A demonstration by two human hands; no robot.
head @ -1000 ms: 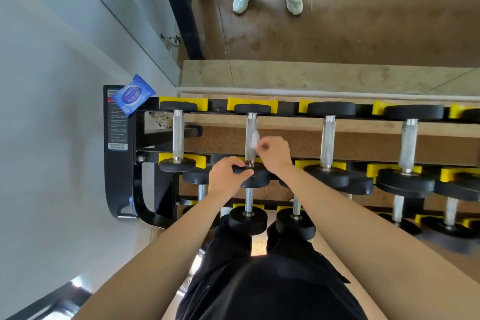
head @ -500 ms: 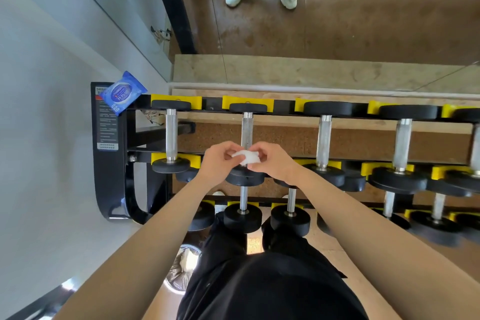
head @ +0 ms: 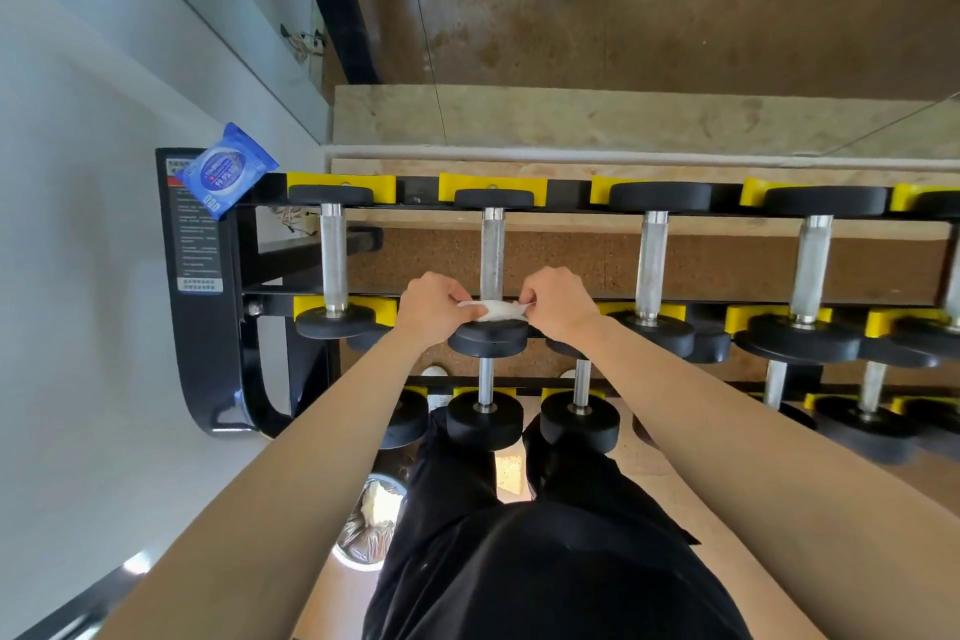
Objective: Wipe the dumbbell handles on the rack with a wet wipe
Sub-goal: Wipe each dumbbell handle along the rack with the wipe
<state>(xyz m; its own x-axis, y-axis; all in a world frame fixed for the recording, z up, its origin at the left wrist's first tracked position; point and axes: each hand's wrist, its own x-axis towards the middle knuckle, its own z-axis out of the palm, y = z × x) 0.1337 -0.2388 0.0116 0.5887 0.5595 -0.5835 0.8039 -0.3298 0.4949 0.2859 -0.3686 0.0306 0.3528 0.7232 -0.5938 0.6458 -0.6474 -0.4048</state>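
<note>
pulled wider than a moment ago, the wet wipe [head: 493, 310] spans left hand [head: 430, 309] to right hand [head: 558, 304], each pinching one end, over the near end of the second dumbbell handle [head: 492, 250] on the rack [head: 208, 353], blue packet [head: 226, 170] at its corner.

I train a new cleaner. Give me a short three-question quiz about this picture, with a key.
1. True or false: the left hand and the right hand both pinch the wet wipe.
2. The blue wipe packet lies: A) on the left end of the rack; B) on the floor; C) in a hand.
3. Fill in: in the top row, the hands are at the ___ dumbbell from the left.
Key: 1 true; 2 A; 3 second.
</note>
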